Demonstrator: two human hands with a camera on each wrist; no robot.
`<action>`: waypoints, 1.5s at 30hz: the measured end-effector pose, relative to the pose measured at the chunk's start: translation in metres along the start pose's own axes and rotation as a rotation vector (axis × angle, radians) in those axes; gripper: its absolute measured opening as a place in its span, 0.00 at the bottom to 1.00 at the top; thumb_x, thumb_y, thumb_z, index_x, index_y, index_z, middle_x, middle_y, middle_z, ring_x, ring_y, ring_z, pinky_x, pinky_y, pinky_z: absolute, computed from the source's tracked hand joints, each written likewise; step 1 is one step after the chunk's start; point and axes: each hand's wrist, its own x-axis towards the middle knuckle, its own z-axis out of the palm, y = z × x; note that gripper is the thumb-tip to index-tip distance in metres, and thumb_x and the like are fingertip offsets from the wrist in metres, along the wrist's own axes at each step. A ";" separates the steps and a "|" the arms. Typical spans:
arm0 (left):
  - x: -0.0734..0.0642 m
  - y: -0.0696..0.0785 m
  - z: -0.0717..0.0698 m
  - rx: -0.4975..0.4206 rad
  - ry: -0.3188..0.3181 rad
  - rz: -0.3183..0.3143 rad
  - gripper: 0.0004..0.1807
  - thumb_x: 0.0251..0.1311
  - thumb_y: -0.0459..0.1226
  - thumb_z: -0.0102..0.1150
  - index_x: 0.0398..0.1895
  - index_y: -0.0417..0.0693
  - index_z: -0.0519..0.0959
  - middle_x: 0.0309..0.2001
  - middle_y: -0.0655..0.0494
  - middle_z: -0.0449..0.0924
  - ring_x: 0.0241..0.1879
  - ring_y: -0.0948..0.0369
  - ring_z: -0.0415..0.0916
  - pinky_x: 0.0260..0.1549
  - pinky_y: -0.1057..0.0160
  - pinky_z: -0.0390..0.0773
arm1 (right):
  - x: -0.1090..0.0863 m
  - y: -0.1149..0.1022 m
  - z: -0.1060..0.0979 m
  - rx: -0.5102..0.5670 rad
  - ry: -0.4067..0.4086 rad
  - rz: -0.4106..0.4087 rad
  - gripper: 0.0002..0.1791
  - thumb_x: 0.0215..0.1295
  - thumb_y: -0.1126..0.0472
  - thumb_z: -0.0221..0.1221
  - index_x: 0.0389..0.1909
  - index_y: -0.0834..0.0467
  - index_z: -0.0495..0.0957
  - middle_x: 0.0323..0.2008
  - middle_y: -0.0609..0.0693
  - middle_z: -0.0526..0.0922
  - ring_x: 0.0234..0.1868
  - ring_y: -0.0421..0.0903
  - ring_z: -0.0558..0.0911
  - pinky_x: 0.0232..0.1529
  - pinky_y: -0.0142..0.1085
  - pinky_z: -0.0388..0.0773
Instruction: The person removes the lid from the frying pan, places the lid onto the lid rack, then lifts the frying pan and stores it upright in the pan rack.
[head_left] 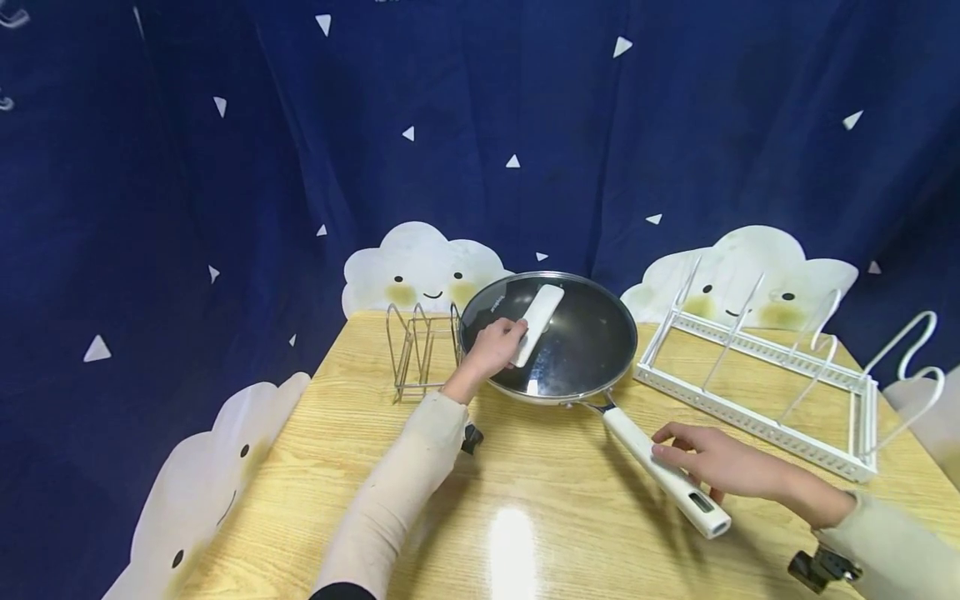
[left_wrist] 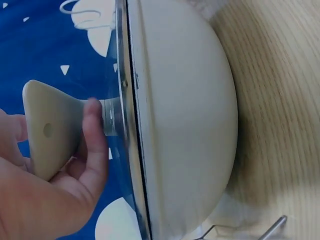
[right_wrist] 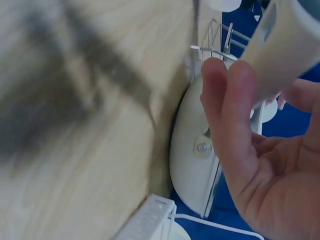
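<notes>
A deep cream wok (left_wrist: 195, 115) rests on the wooden table, covered by a glass lid (head_left: 592, 333) with a metal rim. On the lid stands a long, flat white lid handle (head_left: 543, 312). My left hand (head_left: 497, 346) grips this handle near its closer end, fingers curled under its flared top (left_wrist: 47, 130). The wok's long white handle (head_left: 648, 458) points toward me and to the right. Around it, close to its outer end, is my right hand (head_left: 720, 462), thumb on the upper side and fingers underneath (right_wrist: 235, 110).
A small metal wire rack (head_left: 408, 387) stands just left of the wok. To the right is a white rack (head_left: 757, 429) with upright wire dividers. White cloud-shaped panels (head_left: 420, 258) edge the table (head_left: 420, 542), with a dark blue curtain (head_left: 465, 100) behind.
</notes>
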 end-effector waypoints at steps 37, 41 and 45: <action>0.021 0.001 0.006 -0.035 -0.006 -0.180 0.24 0.60 0.54 0.57 0.30 0.39 0.76 0.25 0.49 0.75 0.18 0.61 0.74 0.16 0.64 0.79 | -0.002 0.005 0.031 0.631 -0.134 0.025 0.39 0.75 0.50 0.42 0.73 0.59 0.30 0.43 0.60 0.75 0.17 0.38 0.76 0.15 0.31 0.74; 0.019 0.004 0.007 0.006 -0.019 -0.170 0.22 0.60 0.52 0.58 0.32 0.40 0.75 0.26 0.49 0.75 0.19 0.61 0.74 0.15 0.66 0.78 | -0.004 0.006 0.031 0.615 -0.129 0.011 0.39 0.75 0.50 0.42 0.73 0.60 0.30 0.42 0.61 0.76 0.16 0.38 0.76 0.14 0.31 0.74; 0.018 0.004 0.008 0.023 -0.022 -0.170 0.22 0.59 0.52 0.60 0.35 0.40 0.75 0.26 0.49 0.75 0.19 0.61 0.74 0.14 0.66 0.77 | -0.005 0.007 0.033 0.626 -0.129 0.011 0.39 0.75 0.51 0.42 0.73 0.60 0.30 0.40 0.60 0.76 0.16 0.38 0.76 0.14 0.31 0.74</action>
